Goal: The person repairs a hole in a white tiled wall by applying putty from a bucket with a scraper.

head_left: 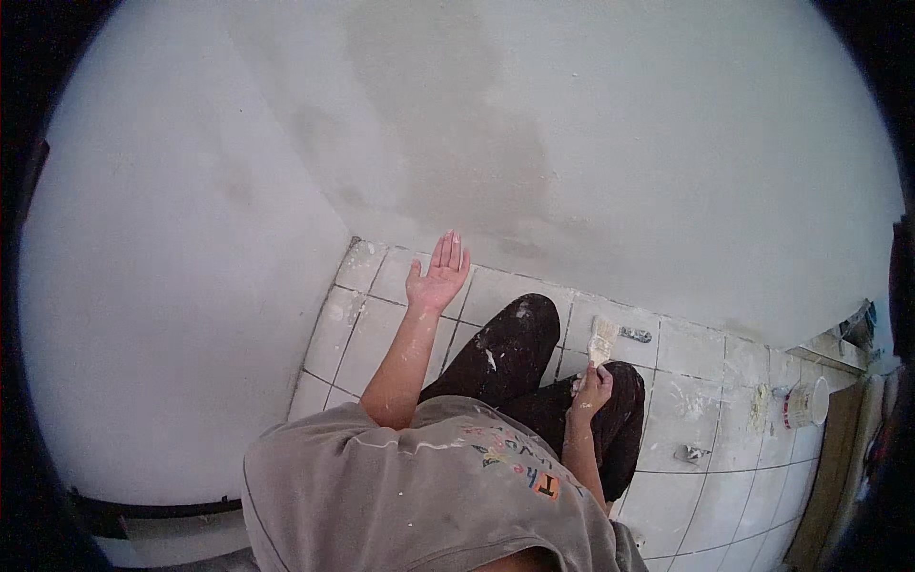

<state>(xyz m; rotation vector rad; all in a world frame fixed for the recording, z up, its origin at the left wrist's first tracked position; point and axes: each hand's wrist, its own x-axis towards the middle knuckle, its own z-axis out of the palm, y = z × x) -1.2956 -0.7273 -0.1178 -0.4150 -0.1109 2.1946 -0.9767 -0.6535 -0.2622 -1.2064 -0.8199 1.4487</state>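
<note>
My left hand (pixel 438 282) is raised before the wall, palm up, with its fingers stretched out and nothing in it. White smears mark the fingertips and forearm. Over my right thigh, my right hand (pixel 593 389) is closed round the handle of a putty knife (pixel 602 340), its wide, pale-smeared end pointing toward the wall. Whether it is truly a knife or a flat brush is hard to make out. The white wall (pixel 648 143) in front carries a large darker, damp-looking patch (pixel 467 143).
A small grey flat tool (pixel 636 335) lies on the white tiled floor (pixel 691 348). Farther right are a small object (pixel 691 453) and a white bucket (pixel 806 404) tipped on its side. A second wall (pixel 181 286) meets the first at the left. White splashes spot the tiles.
</note>
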